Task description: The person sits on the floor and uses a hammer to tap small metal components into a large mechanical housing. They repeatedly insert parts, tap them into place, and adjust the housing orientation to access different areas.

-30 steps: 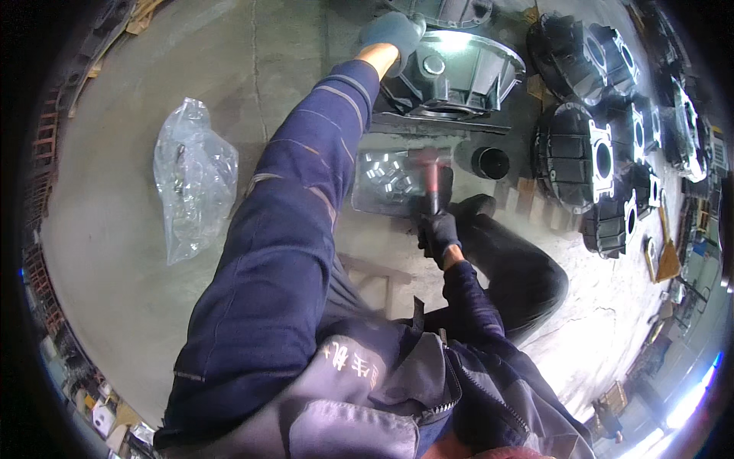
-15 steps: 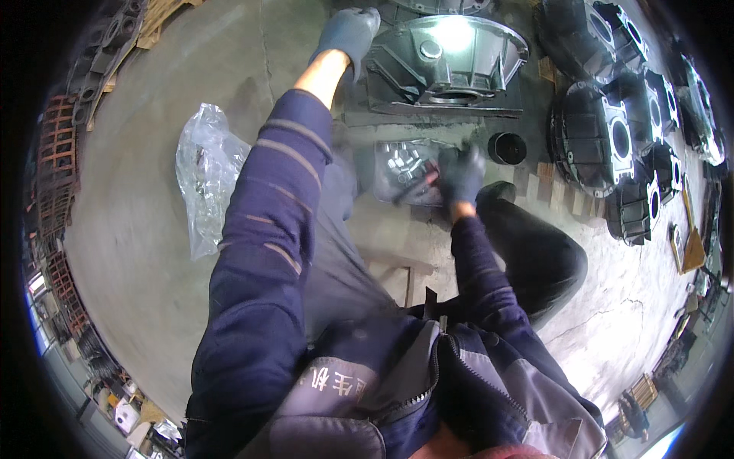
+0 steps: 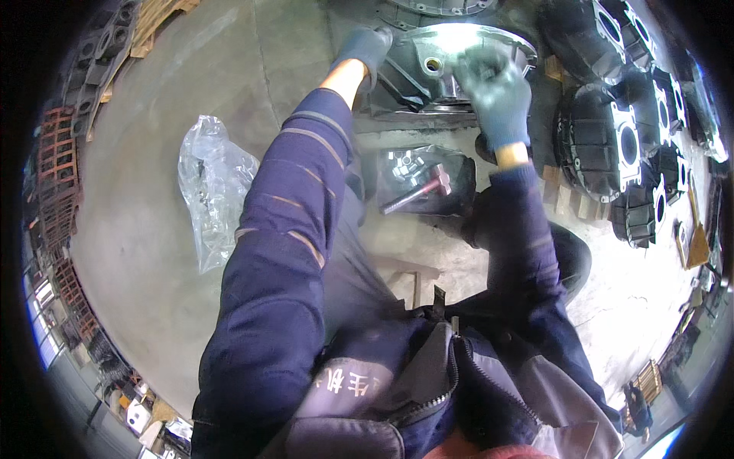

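Observation:
A dark cast-metal bell housing (image 3: 413, 57) lies on the floor in front of me, with a round hole in a boss on its near side. My left hand (image 3: 365, 52), in a grey glove, is closed at the housing's left rim. My right hand (image 3: 501, 99), gloved too, is raised against the housing's near right side; motion smears its fingers, and whatever they may hold is hidden. Nearer to me, a hammer (image 3: 419, 191) with a reddish head rests on a clear plastic bag (image 3: 455, 164). Several shiny metal nut-like pieces (image 3: 405, 162) lie at the bag's far side.
A crumpled clear plastic bag (image 3: 214, 183) lies on the floor to the left. Several similar housings (image 3: 592, 138) are stacked at the right, some over wooden blocks. Another housing (image 3: 440, 6) stands beyond the first. A dark cylindrical ring (image 3: 484, 148) is partly covered by my right arm.
My right hand has left the hammer on the bag and moved up to the housing. The boss that looked capped now shows an open hole. My left hand stays at the rim.

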`<state>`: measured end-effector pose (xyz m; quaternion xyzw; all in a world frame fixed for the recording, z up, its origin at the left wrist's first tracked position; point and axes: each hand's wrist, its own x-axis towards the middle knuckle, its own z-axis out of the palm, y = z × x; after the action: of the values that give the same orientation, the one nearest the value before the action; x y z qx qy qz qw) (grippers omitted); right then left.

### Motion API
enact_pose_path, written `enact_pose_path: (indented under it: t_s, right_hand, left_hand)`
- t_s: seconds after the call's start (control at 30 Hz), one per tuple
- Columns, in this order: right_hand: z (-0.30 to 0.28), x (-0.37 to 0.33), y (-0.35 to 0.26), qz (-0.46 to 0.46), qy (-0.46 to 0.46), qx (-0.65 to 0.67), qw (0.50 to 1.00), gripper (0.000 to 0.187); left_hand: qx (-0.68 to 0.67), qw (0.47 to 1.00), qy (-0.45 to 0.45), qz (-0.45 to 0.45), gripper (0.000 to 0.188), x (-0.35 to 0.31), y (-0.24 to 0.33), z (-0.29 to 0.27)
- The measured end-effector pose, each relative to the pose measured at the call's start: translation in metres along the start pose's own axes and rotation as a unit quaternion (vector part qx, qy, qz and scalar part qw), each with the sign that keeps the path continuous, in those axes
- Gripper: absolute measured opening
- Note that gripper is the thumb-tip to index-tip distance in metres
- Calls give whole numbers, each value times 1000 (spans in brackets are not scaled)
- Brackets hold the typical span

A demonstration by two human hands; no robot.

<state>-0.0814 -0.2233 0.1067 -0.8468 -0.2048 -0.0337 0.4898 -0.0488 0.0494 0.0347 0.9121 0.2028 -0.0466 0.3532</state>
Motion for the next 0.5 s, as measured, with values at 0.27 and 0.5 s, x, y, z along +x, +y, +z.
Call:
enact_pose_path:
  t_s: [0.27, 0.5]
  right_hand:
    - [31, -139, 136, 330, -136, -55, 932, 50]
    - [61, -106, 152, 301, -129, 203, 923, 60]
  left_hand:
    - [-39, 994, -1, -100, 62, 0, 4, 10]
    - [-143, 987, -13, -72, 60, 33, -39, 39]
